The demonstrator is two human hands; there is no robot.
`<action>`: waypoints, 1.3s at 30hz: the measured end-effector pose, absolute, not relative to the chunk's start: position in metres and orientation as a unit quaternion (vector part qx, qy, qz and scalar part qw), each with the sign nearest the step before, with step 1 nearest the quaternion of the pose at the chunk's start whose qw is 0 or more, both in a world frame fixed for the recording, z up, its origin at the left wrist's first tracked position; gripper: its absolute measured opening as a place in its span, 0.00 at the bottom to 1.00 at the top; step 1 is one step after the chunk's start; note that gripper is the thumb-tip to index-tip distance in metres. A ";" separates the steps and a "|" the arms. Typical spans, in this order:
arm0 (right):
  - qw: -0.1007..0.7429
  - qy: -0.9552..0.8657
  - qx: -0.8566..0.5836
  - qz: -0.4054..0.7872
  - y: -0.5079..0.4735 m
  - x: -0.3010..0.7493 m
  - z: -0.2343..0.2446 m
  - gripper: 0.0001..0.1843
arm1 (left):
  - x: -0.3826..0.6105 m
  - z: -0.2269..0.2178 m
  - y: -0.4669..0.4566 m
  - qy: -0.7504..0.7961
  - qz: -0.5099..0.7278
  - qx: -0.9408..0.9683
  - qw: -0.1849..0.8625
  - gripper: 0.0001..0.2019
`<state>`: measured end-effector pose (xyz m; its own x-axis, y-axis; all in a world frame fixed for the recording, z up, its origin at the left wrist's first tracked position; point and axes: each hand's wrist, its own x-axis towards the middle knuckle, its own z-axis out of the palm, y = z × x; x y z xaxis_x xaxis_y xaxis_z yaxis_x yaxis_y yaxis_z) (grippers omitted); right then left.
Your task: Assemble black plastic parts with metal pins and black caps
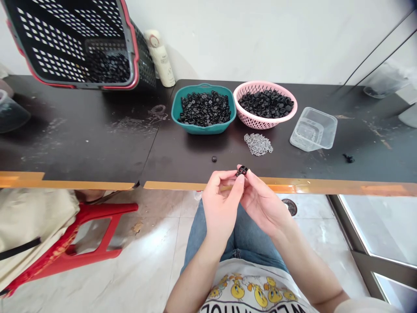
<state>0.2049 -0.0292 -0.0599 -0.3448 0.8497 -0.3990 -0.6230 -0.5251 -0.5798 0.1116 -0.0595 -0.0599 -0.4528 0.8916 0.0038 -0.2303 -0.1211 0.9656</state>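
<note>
My left hand [220,204] and my right hand [262,201] meet just in front of the table's near edge, fingertips pinched together on a small black plastic part [241,170]. A single black cap [214,159] lies on the dark table [97,139] just beyond my hands. Farther back sit a teal bowl [203,128] of black round parts, a pink basket [260,123] of black caps, and a small heap of silver screws [258,144].
An empty clear plastic tub [313,128] lies tilted right of the screws, with a small black piece [348,158] beyond it. A black and red crate [81,41] leans at back left beside a white bottle [161,56]. A red stool [94,234] stands left of my knees.
</note>
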 end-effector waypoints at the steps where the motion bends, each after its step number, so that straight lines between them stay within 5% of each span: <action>1: 0.460 -0.171 -0.341 0.802 -0.029 0.205 -0.061 0.13 | 0.112 -0.060 -0.059 0.518 0.677 0.319 0.415 0.06; 26: 0.504 -0.305 -0.316 0.744 -0.028 0.219 -0.059 0.09 | 0.109 -0.052 -0.065 0.497 0.660 0.334 0.454 0.13; 39: 0.549 -0.395 -0.351 0.648 -0.038 0.222 -0.054 0.04 | 0.120 -0.060 -0.071 0.382 0.738 0.253 0.495 0.08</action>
